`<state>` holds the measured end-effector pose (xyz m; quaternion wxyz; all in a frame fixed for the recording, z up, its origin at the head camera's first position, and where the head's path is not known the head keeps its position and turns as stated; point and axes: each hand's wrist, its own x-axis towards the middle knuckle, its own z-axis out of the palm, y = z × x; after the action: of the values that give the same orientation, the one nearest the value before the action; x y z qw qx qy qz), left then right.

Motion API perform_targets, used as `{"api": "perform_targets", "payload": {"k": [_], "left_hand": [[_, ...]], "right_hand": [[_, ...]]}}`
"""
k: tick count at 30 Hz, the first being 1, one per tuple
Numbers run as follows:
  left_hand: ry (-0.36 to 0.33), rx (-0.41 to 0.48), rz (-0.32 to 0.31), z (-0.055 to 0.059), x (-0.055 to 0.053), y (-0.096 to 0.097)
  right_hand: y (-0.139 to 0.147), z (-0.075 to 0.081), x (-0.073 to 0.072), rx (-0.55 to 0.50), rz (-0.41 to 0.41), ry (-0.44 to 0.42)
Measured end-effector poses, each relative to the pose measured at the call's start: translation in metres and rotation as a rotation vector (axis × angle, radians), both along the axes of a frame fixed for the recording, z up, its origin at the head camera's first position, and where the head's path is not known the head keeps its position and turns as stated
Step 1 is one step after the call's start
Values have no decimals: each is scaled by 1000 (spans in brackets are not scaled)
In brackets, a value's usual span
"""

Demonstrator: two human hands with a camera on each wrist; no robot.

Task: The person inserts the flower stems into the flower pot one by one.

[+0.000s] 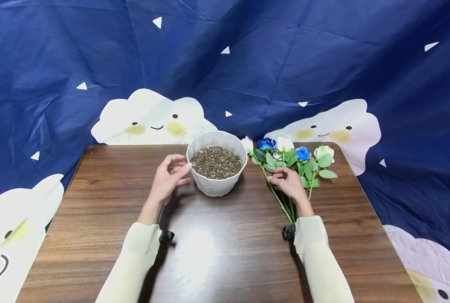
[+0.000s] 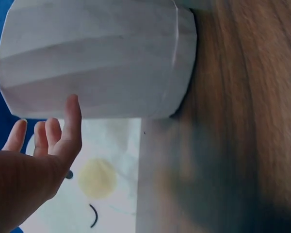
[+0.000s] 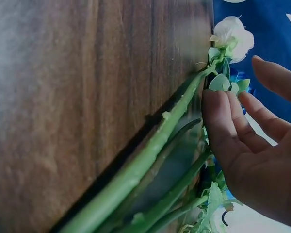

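A white faceted flowerpot (image 1: 217,185) full of dark soil (image 1: 216,162) stands at the back middle of the table. My left hand (image 1: 169,176) is at the pot's left side, fingers apart and loosely bent, fingertips right at the wall. In the left wrist view those fingers overlap the pot wall (image 2: 97,63). Artificial roses lie to the right of the pot: blue ones (image 1: 266,144), white ones (image 1: 284,144) and a greenish-white one (image 1: 324,152). Over their stems hovers my right hand (image 1: 288,183), fingers loosely bent with nothing between them. A thick green stem (image 3: 150,155) runs beside it.
The brown wooden table (image 1: 217,252) ends behind the pot at a blue cloth backdrop (image 1: 225,63) with printed clouds. Rose heads reach the table's back edge, and leaves (image 1: 327,174) spread to the right of my right hand.
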<state>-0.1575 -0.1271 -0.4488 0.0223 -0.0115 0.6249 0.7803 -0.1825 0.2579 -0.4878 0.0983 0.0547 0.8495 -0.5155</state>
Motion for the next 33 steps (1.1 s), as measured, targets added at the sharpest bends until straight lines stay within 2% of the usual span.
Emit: {"api": "perform_targets", "payload": {"k": [7,14,23,27,33], "left_hand": [[-26,-31,-17,3,-6,6],[-37,-10,-19,3,-6,8],[-57,-23,-25,0,-4,8],[-59,-26,-20,0,-3,7],[-54,-10,-27,0,-5,8]], "right_hand": [[1,-2,-8,94,85,-39],[-2,-3,-16,308,169,-34],[-10,-8,-17,430,168,-66],[-11,-9,-18,408,180,-72],[-12,-3,-17,246,191,-108]]}}
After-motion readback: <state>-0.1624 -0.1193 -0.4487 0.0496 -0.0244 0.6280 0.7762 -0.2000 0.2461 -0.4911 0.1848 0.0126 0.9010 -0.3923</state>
